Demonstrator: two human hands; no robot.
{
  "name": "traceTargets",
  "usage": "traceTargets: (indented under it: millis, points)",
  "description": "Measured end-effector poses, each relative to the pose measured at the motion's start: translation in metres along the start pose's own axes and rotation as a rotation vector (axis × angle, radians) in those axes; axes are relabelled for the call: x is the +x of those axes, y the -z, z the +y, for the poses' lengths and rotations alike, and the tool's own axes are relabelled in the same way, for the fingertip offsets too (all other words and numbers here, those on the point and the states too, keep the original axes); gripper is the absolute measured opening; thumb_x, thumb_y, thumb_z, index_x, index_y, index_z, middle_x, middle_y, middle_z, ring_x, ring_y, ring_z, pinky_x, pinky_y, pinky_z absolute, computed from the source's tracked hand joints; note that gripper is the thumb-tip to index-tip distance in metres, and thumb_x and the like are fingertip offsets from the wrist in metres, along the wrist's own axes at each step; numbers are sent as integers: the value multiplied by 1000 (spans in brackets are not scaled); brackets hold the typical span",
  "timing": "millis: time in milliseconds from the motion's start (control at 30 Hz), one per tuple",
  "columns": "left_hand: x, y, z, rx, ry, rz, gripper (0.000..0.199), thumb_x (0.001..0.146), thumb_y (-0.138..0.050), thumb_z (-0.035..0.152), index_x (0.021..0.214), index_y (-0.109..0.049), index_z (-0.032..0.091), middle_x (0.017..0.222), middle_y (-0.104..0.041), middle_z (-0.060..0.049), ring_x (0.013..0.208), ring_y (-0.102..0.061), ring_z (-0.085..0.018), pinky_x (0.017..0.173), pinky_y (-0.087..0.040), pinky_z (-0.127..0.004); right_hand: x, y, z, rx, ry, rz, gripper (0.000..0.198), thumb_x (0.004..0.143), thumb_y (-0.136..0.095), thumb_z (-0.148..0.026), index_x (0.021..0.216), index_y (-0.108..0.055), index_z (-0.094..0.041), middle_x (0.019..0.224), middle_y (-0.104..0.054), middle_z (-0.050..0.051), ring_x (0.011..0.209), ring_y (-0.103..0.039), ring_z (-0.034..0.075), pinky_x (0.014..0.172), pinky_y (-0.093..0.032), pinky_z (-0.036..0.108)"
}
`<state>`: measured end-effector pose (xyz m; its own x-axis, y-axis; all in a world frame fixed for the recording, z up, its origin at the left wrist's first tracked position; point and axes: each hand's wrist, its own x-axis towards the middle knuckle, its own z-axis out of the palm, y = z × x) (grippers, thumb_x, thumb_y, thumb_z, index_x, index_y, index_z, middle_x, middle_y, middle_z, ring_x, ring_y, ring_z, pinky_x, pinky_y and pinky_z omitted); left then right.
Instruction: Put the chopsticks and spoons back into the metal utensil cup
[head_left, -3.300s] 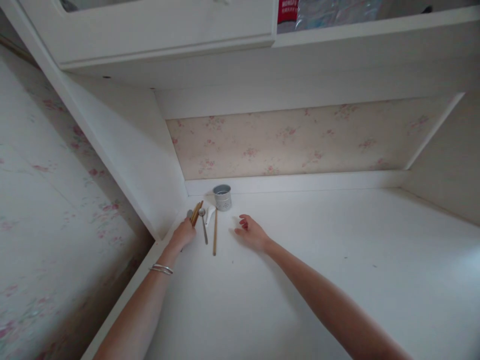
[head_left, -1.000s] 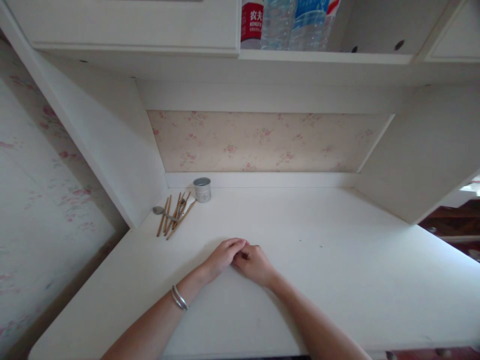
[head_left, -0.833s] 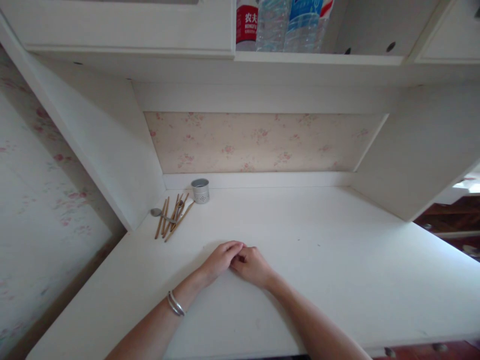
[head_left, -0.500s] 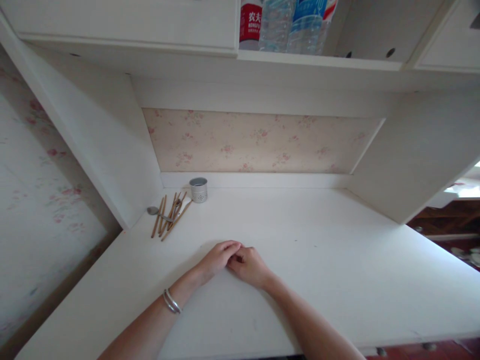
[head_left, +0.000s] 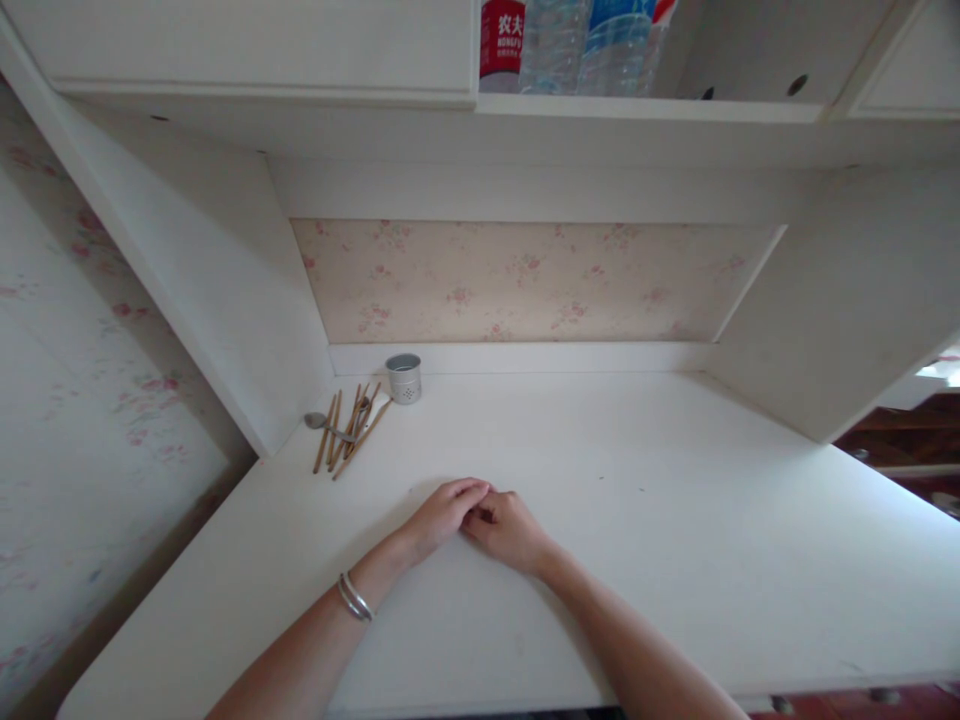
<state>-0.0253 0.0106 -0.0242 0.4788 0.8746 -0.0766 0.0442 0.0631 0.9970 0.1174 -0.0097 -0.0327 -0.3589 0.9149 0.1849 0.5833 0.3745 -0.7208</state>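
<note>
Hands: our left hand (head_left: pixel 448 508) and our right hand (head_left: pixel 508 532) meet in front of us, touching, on the white desktop (head_left: pixel 675 580).
Fingers: ours are curled loosely against one another; we cannot tell whether they enclose anything.
Wrist: we wear two silver bangles (head_left: pixel 355 598) on the left.
Back left corner: several wooden chopsticks (head_left: pixel 363 440) lie in a loose heap, well apart from our hands; a metal spoon (head_left: pixel 314 420) lies across some, its bowl leftward, and a white spoon (head_left: pixel 377 404) is partly hidden.
Upright: the perforated metal utensil cup (head_left: pixel 406 385) stands just beside the heap's far right end; we cannot tell if they touch.
Overhead: we see plastic bottles (head_left: pixel 619 55) on the shelf (head_left: pixel 645 107).
</note>
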Motion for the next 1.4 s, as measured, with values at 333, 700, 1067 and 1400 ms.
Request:
traceTargets:
  millis: [333,700,1067,1400]
  points:
    - [0,-1,1,-1,-24,-17,35,87,-54,43,98,-70,14,97,-71,-7,95,-61,-21,88,-44,-33,1,-1,1,-16,1,-12,17,78,-52,-18,68,-65,-17,59,-58,-2,54,-49,10,51,-29,21]
    - [0,0,0,2,-12,-9,36,86,-55,45,99,-70,14,97,-71,-7,95,-61,-21,88,-45,-33,0,1,-3,-2,16,-1,16,79,-53,-17,74,-68,-16,63,-61,-1,57,-51,11,52,-32,20]
    - [-4,-3,8,-17,13,5,32,83,-56,41,93,-71,15,94,-71,-6,91,-61,-21,86,-45,-33,-1,-1,-2,40,-26,-18,19,79,-50,-18,67,-65,-16,60,-58,-2,51,-46,10,50,-30,21]
    - [-8,-3,12,-14,11,14,30,83,-56,41,90,-71,16,92,-72,-5,88,-61,-19,81,-44,-31,-1,-3,-3,50,-29,-24,20,80,-49,-20,71,-67,-16,62,-61,-1,55,-50,12,52,-32,22]
